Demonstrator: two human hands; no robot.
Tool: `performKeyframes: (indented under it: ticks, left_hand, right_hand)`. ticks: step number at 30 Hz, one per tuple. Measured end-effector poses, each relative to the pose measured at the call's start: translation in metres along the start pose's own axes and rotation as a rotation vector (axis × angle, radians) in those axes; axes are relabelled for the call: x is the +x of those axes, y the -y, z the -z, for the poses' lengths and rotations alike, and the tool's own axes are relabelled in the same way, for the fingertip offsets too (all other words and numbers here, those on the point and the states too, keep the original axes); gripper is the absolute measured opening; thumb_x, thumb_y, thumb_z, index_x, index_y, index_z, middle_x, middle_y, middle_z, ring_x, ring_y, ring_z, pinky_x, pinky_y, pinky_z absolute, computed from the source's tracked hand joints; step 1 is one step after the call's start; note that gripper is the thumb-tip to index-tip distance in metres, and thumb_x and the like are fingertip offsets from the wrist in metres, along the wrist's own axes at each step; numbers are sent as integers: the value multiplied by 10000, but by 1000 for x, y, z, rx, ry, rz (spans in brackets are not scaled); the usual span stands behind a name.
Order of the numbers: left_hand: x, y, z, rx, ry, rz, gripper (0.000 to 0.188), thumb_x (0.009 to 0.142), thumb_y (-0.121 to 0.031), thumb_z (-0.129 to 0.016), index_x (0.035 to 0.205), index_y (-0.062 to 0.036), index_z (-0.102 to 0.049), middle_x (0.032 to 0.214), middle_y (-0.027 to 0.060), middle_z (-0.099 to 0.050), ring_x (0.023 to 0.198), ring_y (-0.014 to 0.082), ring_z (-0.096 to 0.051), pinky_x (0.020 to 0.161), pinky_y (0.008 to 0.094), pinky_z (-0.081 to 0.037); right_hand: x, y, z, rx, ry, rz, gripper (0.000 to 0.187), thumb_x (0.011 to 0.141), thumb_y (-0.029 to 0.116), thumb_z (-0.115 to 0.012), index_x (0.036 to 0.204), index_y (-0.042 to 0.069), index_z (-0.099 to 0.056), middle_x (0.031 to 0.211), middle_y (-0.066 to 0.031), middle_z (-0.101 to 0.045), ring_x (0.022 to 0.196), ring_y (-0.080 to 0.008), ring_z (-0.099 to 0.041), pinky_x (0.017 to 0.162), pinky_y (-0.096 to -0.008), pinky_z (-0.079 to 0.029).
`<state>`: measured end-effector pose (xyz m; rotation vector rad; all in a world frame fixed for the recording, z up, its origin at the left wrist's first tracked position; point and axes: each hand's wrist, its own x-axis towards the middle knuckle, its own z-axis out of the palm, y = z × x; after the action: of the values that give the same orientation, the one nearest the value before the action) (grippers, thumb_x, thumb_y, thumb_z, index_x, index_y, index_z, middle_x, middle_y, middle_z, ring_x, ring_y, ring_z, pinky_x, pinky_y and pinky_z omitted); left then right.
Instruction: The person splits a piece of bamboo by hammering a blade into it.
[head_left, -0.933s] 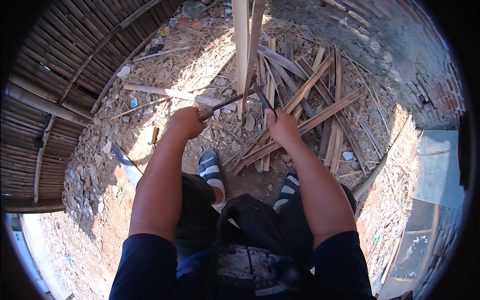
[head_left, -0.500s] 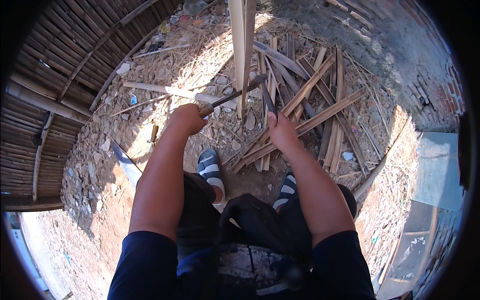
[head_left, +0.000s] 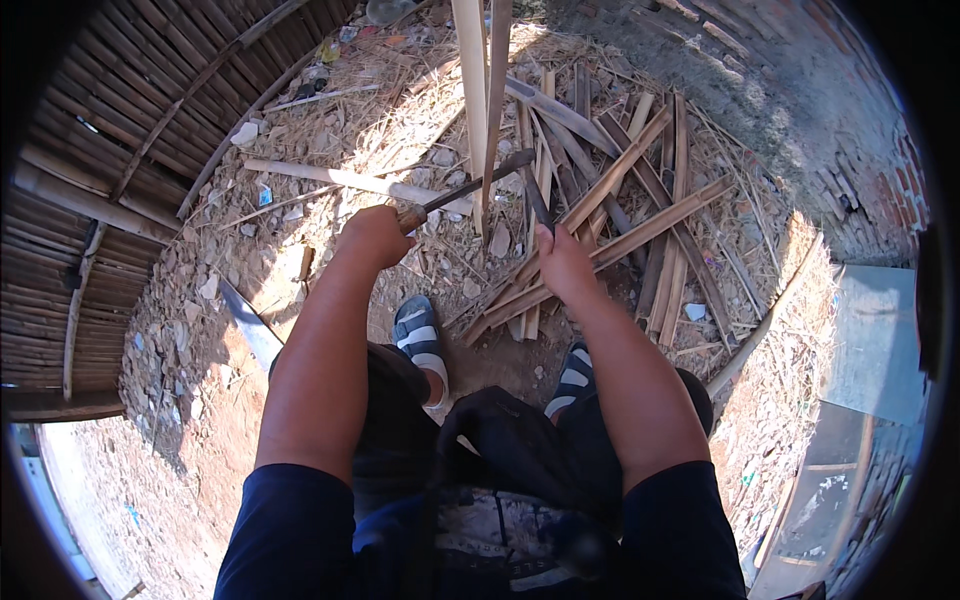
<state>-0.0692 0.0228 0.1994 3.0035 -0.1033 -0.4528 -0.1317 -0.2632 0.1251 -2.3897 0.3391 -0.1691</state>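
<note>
My left hand (head_left: 372,238) is closed round the wooden handle of a long dark-bladed knife (head_left: 450,199). The blade reaches up and to the right across a tall, pale split bamboo pole (head_left: 472,90), which stands in front of me with its halves apart at the top. It seems to lie in the split between them. My right hand (head_left: 566,262) grips a dark bar (head_left: 538,195), whose far end meets the blade near its tip. Whether the bar is metal or wood, I cannot tell.
Split bamboo strips (head_left: 665,225) lie crossed in a heap to the right. A pale bamboo piece (head_left: 350,181) rests on the rubble to the left, and a saw-like blade (head_left: 250,325) lies beside my left forearm. A bamboo wall (head_left: 110,190) and a brick wall (head_left: 790,130) flank the ground.
The bamboo halves stand very slightly wider apart at the top. My hands, the knife and the bar keep almost the same place.
</note>
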Motion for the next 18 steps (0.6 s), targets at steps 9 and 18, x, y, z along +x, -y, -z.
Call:
performKeyframes:
  ticks: [9,18]
  left_hand:
    - [2,5,-4,-30,33,0,476,810,-445,-771,1030,-27,-714,1033,195,-724,997,372,-690,894,458,-536]
    - [6,1,-8,4,47,-7,469,813,-434,-766,1047,-30,-720,1025,189,-729,993,367,-695,896,455,-543]
  right_hand:
    - [34,27,27,418,-174,59,512,1072,478,-442,947,-1,-574,729,-162,-611,667,-321,-627,657,-416,-492]
    - [7,6,-5,-45,86,-17,523,1051,476,-436,981,-8,-619,873,-283,-677,890,-505,-641,793,-575,-495]
